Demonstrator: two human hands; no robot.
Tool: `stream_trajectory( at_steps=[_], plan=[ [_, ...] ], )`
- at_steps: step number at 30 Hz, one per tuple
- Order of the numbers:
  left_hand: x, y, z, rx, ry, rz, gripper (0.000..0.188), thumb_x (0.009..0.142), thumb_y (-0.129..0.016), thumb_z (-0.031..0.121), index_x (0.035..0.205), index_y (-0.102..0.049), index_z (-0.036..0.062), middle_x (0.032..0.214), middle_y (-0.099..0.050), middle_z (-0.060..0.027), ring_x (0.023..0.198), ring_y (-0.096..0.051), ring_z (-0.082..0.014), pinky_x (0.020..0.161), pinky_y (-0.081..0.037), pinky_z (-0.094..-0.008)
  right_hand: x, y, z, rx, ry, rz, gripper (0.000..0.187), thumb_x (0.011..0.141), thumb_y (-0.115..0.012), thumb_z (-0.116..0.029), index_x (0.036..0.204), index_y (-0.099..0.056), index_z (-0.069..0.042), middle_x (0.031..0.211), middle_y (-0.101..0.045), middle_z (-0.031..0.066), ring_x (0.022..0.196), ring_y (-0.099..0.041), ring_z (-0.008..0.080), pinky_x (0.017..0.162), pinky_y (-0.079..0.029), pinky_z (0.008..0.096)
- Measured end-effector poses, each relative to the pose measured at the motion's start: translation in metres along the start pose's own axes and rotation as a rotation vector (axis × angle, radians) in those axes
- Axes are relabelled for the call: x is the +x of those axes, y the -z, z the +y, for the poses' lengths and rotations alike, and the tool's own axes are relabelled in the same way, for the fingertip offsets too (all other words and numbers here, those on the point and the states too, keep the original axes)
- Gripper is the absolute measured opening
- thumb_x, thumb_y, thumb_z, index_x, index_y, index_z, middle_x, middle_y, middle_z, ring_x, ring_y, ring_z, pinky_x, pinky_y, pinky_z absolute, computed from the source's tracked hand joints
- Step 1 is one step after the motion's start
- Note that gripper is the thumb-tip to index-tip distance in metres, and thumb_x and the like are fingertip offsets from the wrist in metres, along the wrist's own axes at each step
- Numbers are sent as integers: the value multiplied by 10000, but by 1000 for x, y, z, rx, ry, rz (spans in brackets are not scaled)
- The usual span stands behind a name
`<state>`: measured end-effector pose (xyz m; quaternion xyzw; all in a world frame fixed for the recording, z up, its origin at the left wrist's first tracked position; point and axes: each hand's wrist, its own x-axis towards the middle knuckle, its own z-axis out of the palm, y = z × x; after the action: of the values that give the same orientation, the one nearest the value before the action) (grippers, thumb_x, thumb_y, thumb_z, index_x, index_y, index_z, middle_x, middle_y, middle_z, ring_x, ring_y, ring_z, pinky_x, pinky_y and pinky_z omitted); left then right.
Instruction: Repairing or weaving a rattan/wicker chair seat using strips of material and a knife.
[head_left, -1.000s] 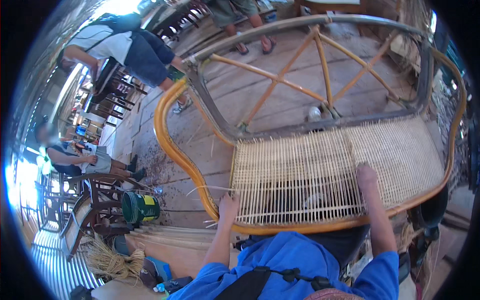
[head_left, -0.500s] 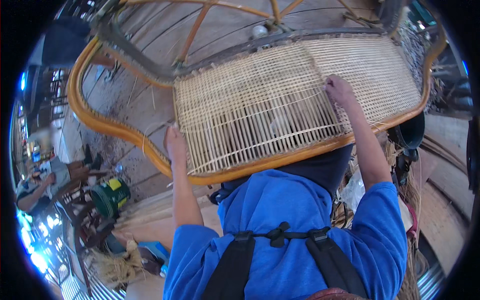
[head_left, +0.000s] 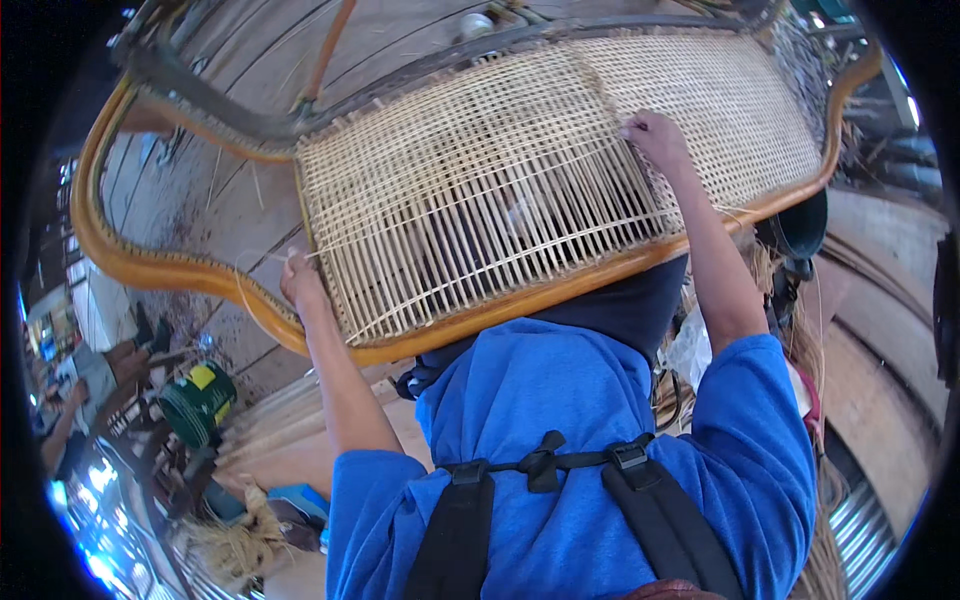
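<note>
The person leans over a cane seat panel (head_left: 520,190), a woven sheet of pale strips stretched inside a curved orange-brown frame (head_left: 160,270) that rests on a plank floor (head_left: 230,200). The weave is dense across the far half and toward the right end; in the near middle it is open, with upright strips standing apart and the dark gap beneath showing between them. The left hand (head_left: 300,283) sits at the panel's left edge, just inside the frame's near rail, fingers pinched shut on the end of a single thin strand (head_left: 450,215) that runs from there to the right across the open weave. The right hand (head_left: 655,135) lies on top of the panel toward its right end, well apart from the left hand, knuckles up and fingers curled down into the weave where the open part meets the dense part; whether it pinches a strand there cannot be told. Both forearms are bare below blue sleeves, and black straps cross the blue back at the lower edge. A grey metal bar (head_left: 330,105) runs along the panel's far edge. On the floor to the left stands a green can (head_left: 197,400), with loose cane bundles (head_left: 235,545) near it, and another person sits at the far left.
</note>
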<state>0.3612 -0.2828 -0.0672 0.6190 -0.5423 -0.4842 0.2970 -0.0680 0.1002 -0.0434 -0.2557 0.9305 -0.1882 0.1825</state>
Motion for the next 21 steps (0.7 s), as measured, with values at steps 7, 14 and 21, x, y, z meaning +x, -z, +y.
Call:
stream_trajectory(
  at_steps=[7,14,21],
  plan=[
    [-2,-2,9,-60,40,40,279,931,-514,265,706,-484,103,610,-396,44,542,-365,-75,498,-298,-236,1,8,2,159,-90,-56,262,784,-667,-318,856,-659,-66,716,-620,136,673,-586,238,674,-458,373],
    [9,3,4,-77,105,93,292,933,-518,256,684,-449,120,612,-410,30,544,-391,-88,513,-339,-229,10,15,7,244,-161,-119,199,805,-672,-238,810,-630,-43,574,-511,2,545,-450,83,516,-384,291],
    [13,18,-1,-17,102,89,286,927,-521,299,715,-454,119,601,-417,29,519,-397,-79,473,-340,-210,7,14,3,260,-168,-141,237,762,-699,-266,777,-620,-42,684,-602,67,635,-551,158,619,-448,328]
  ],
)
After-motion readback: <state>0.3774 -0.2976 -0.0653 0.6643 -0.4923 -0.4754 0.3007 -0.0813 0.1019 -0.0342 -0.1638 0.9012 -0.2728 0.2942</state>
